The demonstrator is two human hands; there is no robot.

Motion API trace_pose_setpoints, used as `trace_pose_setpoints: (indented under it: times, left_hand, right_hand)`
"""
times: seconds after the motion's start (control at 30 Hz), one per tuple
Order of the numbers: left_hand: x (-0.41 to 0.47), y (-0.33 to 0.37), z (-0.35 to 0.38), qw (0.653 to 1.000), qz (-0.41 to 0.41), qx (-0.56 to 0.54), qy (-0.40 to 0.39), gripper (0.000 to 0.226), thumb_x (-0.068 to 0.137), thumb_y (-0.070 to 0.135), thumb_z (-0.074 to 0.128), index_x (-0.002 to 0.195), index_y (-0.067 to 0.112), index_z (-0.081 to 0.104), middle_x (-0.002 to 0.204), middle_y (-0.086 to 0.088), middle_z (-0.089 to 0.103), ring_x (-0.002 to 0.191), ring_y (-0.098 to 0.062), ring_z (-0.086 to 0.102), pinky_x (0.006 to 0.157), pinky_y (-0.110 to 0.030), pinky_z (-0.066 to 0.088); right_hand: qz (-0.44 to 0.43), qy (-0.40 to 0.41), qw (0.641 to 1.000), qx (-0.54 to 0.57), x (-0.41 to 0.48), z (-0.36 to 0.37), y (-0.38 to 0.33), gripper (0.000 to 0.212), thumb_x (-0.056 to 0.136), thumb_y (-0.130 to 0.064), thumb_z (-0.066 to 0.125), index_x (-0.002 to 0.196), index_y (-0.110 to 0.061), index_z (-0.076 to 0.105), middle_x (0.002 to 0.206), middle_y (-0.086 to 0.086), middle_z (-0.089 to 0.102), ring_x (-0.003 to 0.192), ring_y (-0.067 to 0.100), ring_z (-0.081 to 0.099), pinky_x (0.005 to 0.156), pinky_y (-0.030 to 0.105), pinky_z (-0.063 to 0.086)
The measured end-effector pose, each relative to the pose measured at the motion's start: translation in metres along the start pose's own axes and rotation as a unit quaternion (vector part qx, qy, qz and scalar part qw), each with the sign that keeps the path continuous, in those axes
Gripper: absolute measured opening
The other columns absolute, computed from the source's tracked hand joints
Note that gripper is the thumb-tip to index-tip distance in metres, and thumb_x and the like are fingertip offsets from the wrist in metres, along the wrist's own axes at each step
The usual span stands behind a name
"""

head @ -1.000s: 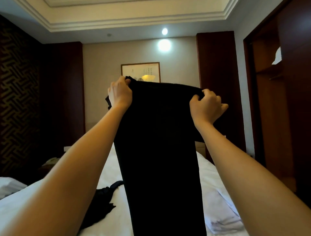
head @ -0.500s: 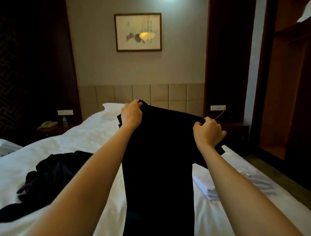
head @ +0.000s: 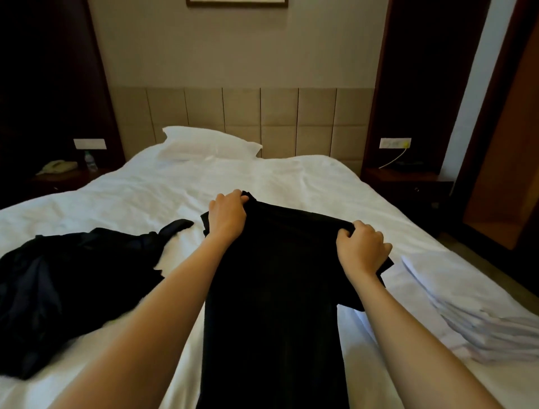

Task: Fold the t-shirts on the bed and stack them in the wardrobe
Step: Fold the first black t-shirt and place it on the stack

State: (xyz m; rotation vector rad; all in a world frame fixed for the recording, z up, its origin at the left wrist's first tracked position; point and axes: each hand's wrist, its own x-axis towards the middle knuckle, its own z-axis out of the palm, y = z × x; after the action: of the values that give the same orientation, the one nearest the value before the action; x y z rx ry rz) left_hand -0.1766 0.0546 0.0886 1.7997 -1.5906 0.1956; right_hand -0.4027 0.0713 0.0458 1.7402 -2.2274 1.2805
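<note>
Black t-shirt (head: 274, 292) stretches down frame centre over the bed (head: 291, 181), its top corners pinched by the left hand (head: 227, 216) and right hand (head: 361, 248). Uneven lowering could skew the fold or drape it onto the white stack (head: 466, 315), lower right.

A white pillow (head: 210, 144) lies far off, left of centre, against a beige padded headboard (head: 280, 122), and the lower edge of a picture frame (head: 236, 3) shows on the wall above. At far left a dark nightstand (head: 67, 178) carries a telephone (head: 58, 166) and a water bottle (head: 90, 160) below a white wall plate (head: 89, 143). At far right another nightstand (head: 405, 178) stands under a socket (head: 395, 142) with a pale cable (head: 393, 160) hanging from it.
</note>
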Motion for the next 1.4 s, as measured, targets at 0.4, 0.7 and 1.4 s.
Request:
trace_pose_setpoints:
  times: [0.4,0.7,1.4]
  left_hand:
    - [0.033,-0.072,0.164,0.990,-0.014,0.130,-0.057,0.025,0.101,0.016,0.034,0.104,0.004,0.055,0.103,-0.015,0.063,0.104,-0.032,0.047,0.088,-0.034,0.030]
    - [0.005,-0.108,0.236,0.969,-0.006,0.227,-0.097,0.029,0.103,0.021,0.030,0.105,0.003,0.053,0.101,-0.012,0.063,0.106,-0.031,0.048,0.091,-0.036,0.031]
    - [-0.051,0.044,0.186,0.787,-0.208,-0.479,-0.328,0.027,0.100,0.030,0.034,0.111,0.015,0.053,0.109,-0.002,0.055,0.100,-0.016,0.054,0.082,-0.027,0.040]
  right_hand:
    - [-0.024,-0.130,0.982,-0.137,0.033,0.144,0.054,0.025,0.093,-0.007,0.043,0.114,-0.011,0.054,0.108,0.011,0.060,0.111,0.032,0.045,0.089,0.038,0.032]
    - [-0.045,-0.189,0.955,-0.224,0.036,0.194,0.092,0.020,0.090,-0.003,0.045,0.095,-0.014,0.061,0.088,0.005,0.062,0.094,0.028,0.055,0.087,0.035,0.030]
    - [0.162,-0.378,0.886,0.213,0.076,0.100,0.045,0.027,0.081,0.007,0.061,0.102,-0.009,0.058,0.093,0.010,0.055,0.084,0.021,0.056,0.059,0.027,0.049]
